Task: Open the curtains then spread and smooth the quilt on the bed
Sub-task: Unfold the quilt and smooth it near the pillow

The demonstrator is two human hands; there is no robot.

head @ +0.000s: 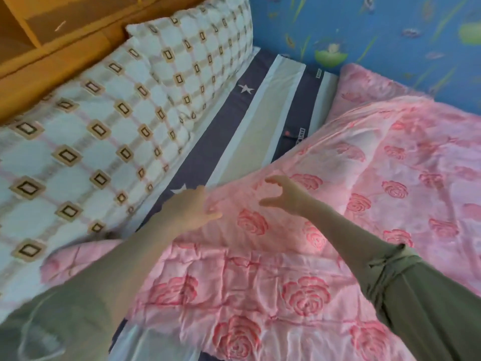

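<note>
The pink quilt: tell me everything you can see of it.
The pink quilt is a stitched, slightly shiny cover printed with darker pink roses. It lies rumpled and creased over the striped bed sheet, its upper edge running slantwise and leaving a strip of sheet bare before the two checked pillows. Its far end bunches against the blue wall. The left hand rests at its upper edge, whether in a grip is unclear; the right hand hovers open above it.

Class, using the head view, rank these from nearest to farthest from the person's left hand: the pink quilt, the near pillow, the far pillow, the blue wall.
From the left hand:
1. Pink quilt, under its fingertips.
2. Near pillow, to its left.
3. Far pillow, farther up the bed.
4. Blue wall, across the bed.
</note>
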